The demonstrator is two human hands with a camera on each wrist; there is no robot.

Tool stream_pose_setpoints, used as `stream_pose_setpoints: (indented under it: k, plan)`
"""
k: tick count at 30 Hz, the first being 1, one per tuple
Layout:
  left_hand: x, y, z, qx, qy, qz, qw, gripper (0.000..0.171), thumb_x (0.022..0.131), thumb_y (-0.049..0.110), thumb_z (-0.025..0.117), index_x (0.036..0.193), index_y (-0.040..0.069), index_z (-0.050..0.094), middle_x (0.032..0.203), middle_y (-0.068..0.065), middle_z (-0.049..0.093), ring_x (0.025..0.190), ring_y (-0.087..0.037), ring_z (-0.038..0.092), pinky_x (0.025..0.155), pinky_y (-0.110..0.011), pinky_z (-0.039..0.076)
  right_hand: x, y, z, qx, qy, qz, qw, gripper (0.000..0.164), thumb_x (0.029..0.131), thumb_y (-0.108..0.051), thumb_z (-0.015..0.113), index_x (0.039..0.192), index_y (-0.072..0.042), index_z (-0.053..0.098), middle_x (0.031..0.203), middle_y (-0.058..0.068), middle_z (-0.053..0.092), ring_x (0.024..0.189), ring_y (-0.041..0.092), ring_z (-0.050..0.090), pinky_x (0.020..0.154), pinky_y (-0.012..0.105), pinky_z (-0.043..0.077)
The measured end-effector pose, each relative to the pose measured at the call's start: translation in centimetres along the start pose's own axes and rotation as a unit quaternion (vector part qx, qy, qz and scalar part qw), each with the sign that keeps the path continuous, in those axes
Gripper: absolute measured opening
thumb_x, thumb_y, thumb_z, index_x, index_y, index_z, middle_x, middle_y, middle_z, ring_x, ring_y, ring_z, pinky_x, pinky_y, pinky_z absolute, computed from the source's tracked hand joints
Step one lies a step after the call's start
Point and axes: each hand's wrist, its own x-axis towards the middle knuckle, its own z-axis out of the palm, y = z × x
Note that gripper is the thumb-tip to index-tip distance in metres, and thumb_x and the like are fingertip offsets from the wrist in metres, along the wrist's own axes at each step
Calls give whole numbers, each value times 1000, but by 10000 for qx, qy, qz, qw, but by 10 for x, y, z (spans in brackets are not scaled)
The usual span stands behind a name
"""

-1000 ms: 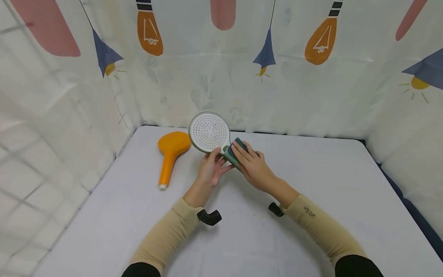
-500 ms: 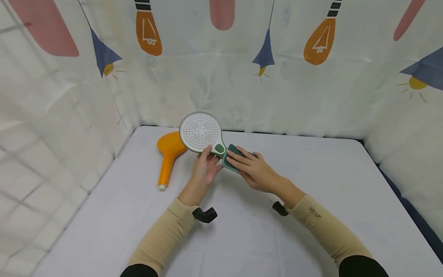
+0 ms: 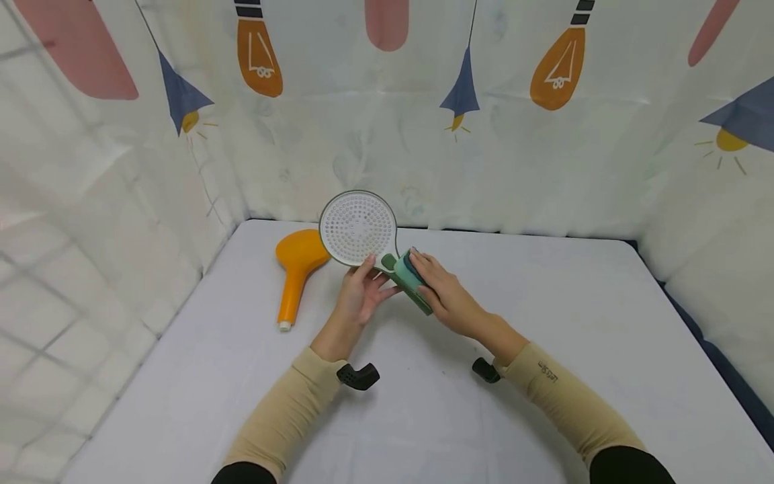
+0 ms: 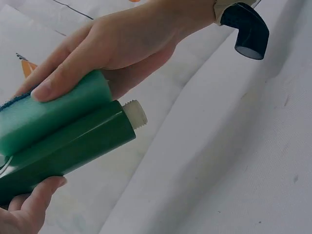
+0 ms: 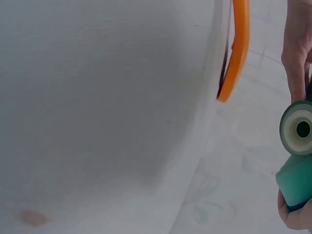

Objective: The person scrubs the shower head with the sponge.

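Note:
My left hand (image 3: 361,296) grips a shower head (image 3: 358,227) by its neck, thumb at the edge of the round white spray face. The face is dotted with nozzles and has a green button below it. Its green handle (image 4: 73,144) slants down to the right and ends in a pale threaded stub (image 4: 135,114). With my right hand (image 3: 450,302) I hold a sponge (image 3: 411,269), light green with a dark blue side, lengthwise along the handle. In the right wrist view the sponge's end (image 5: 296,180) sits against the handle's hollow end (image 5: 301,128).
An orange shower head (image 3: 297,272) lies on the white table (image 3: 544,323) to the left, its handle toward me. A printed curtain (image 3: 387,134) stands behind the table's far edge. Black wrist camera mounts (image 3: 358,376) stick out from both sleeves.
The held shower head shifts left, then slightly back right. My right hand slides the sponge along the handle and tips it, so more of the handle's end shows now.

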Motion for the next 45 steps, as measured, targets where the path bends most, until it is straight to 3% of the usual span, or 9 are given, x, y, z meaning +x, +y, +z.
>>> stream_pose_setpoints:
  k: [4,9,17,22,27,32,36,38,45]
  plan:
    - [-2,-2,5,48,-135,35,9999,25,111,16,42,133,9,55,112,-5,69,97,-24,70,76,-52,60,13,-2,-1,563,213,221,9979,60,107,1,45,161,5,17,164,24,26,148,36,31,115,56,31]
    - [-3,-1,9,148,-152,122,9997,32,111,14,43,141,6,50,117,-7,68,99,-24,71,75,-51,60,23,-3,-1,668,525,147,9963,59,107,2,44,160,6,19,163,27,24,152,35,22,121,50,22]
    - [-5,6,10,211,302,493,9981,37,112,17,43,147,7,45,119,-8,66,102,-23,70,94,-67,45,14,-8,-8,-69,64,-187,9998,54,104,0,53,155,5,37,162,20,33,150,40,27,119,54,26]
    - [-5,11,4,131,603,456,9971,28,111,18,45,138,10,51,109,-4,66,99,-22,71,90,-63,50,-13,-5,-10,-503,-310,-445,9973,56,102,-2,58,155,3,40,161,18,35,149,41,29,114,57,33]
    - [-5,13,-1,80,658,389,9970,23,111,17,46,131,12,54,107,-2,67,98,-22,70,86,-59,54,-28,-5,-8,-1476,-286,-907,9845,58,98,-6,66,153,-3,46,159,13,41,146,42,33,94,62,45]
    - [-4,10,1,13,671,311,9973,29,109,15,49,137,8,53,113,-5,68,102,-24,70,84,-55,57,-19,-6,-2,-1928,-134,-818,9777,59,96,-7,69,152,-3,48,159,13,42,146,43,33,89,67,43]
    - [-4,4,3,37,627,215,9978,34,108,13,50,140,5,51,118,-8,67,101,-23,70,74,-45,61,-2,-7,10,-1827,247,-672,9806,58,97,-6,68,151,-1,47,159,15,41,145,45,33,88,66,42]
    - [-5,1,4,55,560,151,9983,36,108,14,50,143,4,50,121,-9,67,101,-22,70,79,-48,60,5,-9,13,-1698,368,-592,9830,57,98,-6,66,151,0,46,159,16,40,146,46,32,89,66,42]
    - [-7,-5,2,3,521,27,9986,42,110,18,47,150,9,46,130,-8,64,103,-19,69,89,-54,56,17,-17,10,-1778,-6,-377,9833,57,99,-7,66,152,-1,46,160,15,38,148,45,28,93,70,40]
